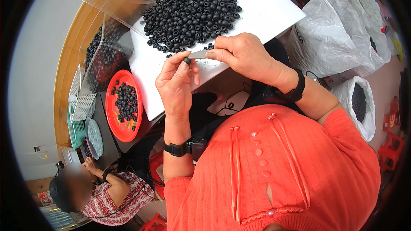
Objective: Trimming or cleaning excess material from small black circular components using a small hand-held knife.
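Upper centre: left hand (173, 84) pinches a black bead (187, 60), likely light, firm, best gripped by its sides; right hand (245, 55) holds a knife (198, 54)

Left hand (175, 81): bare, thumb and fingers pinched above the flat white tabletop's (272, 6) near edge
Right hand (242, 55): fingers curled, thumb straight
Right forearm (319, 96): bare, slanting inward

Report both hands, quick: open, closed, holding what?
Left hand: closed, pinching a small black bead in its fingertips.
Right hand: closed, gripping a small knife, blade toward the left hand.
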`<state>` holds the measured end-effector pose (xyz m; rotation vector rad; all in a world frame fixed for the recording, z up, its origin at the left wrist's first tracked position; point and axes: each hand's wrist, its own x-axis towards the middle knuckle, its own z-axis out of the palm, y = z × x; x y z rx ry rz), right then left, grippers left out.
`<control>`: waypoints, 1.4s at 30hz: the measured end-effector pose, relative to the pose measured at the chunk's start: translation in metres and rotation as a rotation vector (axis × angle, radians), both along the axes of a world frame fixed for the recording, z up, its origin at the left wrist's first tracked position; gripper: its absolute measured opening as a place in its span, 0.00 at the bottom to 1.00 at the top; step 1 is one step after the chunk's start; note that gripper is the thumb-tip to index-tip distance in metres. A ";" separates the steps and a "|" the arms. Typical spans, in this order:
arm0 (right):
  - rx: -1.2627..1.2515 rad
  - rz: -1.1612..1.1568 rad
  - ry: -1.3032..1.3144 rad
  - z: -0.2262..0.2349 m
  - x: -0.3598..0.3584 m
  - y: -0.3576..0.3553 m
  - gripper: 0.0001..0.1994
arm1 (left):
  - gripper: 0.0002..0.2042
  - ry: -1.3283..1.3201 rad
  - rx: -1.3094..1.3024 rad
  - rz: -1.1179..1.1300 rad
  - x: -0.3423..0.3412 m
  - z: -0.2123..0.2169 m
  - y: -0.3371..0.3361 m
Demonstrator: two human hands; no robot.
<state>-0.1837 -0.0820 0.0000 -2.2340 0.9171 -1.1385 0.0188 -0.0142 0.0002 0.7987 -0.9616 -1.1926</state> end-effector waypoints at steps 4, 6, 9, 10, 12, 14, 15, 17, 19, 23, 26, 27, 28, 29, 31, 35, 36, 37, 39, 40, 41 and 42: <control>0.017 0.003 -0.006 -0.001 0.000 -0.001 0.16 | 0.13 -0.013 0.006 0.004 -0.003 0.001 -0.001; 0.038 0.001 0.005 0.000 -0.001 0.000 0.15 | 0.14 -0.041 0.010 0.024 -0.007 0.003 0.000; 0.020 -0.008 0.007 -0.001 -0.001 -0.001 0.15 | 0.16 -0.085 0.001 0.032 -0.008 0.002 -0.001; 0.022 -0.008 0.007 -0.002 -0.001 -0.001 0.15 | 0.16 -0.085 0.003 0.032 -0.008 0.001 -0.001; 0.014 0.000 0.011 -0.002 -0.001 -0.001 0.14 | 0.16 -0.093 -0.018 0.038 -0.009 0.001 -0.001; 0.001 0.004 0.012 -0.003 -0.001 -0.002 0.14 | 0.15 -0.067 -0.008 0.038 -0.008 -0.001 -0.001; -0.014 0.007 0.013 -0.003 0.000 -0.002 0.14 | 0.14 -0.041 0.000 0.038 -0.008 -0.002 -0.001; -0.018 0.010 0.022 -0.002 -0.001 -0.001 0.14 | 0.14 -0.037 0.013 0.030 -0.008 -0.001 0.000; -0.024 0.014 0.030 -0.002 0.000 -0.002 0.14 | 0.15 -0.033 0.026 0.023 -0.007 -0.001 0.001; -0.074 -0.009 0.038 -0.005 0.001 -0.004 0.19 | 0.15 -0.044 0.040 0.049 -0.011 0.001 0.003; -0.072 -0.007 0.035 -0.005 0.001 -0.004 0.19 | 0.16 -0.064 0.036 0.067 -0.014 0.000 0.003; -0.071 -0.008 0.037 -0.005 0.001 -0.003 0.19 | 0.16 -0.072 0.022 0.069 -0.013 0.000 0.003; -0.071 -0.007 0.037 -0.005 0.001 -0.003 0.19 | 0.16 -0.071 0.023 0.070 -0.012 -0.001 0.003; -0.077 -0.007 0.043 -0.004 0.001 -0.002 0.18 | 0.16 -0.079 0.016 0.060 -0.011 -0.002 0.002; -0.083 -0.007 0.049 -0.004 0.001 -0.002 0.18 | 0.16 -0.087 0.010 0.051 -0.010 -0.003 0.003; -0.109 0.007 0.069 -0.004 0.001 -0.002 0.17 | 0.15 -0.074 0.021 0.050 -0.010 -0.002 0.004; -0.107 0.019 0.064 -0.004 0.001 -0.002 0.15 | 0.15 -0.069 0.022 0.042 -0.010 -0.002 0.004; -0.105 0.019 0.065 -0.004 0.001 -0.002 0.15 | 0.15 -0.068 0.023 0.042 -0.011 -0.002 0.004; -0.130 0.015 0.069 -0.005 0.001 -0.001 0.15 | 0.14 -0.041 0.026 0.068 -0.012 -0.002 0.004; -0.130 0.014 0.070 -0.004 0.001 -0.001 0.15 | 0.14 -0.040 0.027 0.068 -0.012 -0.002 0.004; -0.130 0.012 0.076 -0.004 0.001 0.000 0.15 | 0.14 -0.037 0.024 0.060 -0.012 -0.001 0.004; -0.131 0.009 0.082 -0.004 0.001 0.000 0.15 | 0.13 -0.035 0.021 0.051 -0.012 -0.001 0.004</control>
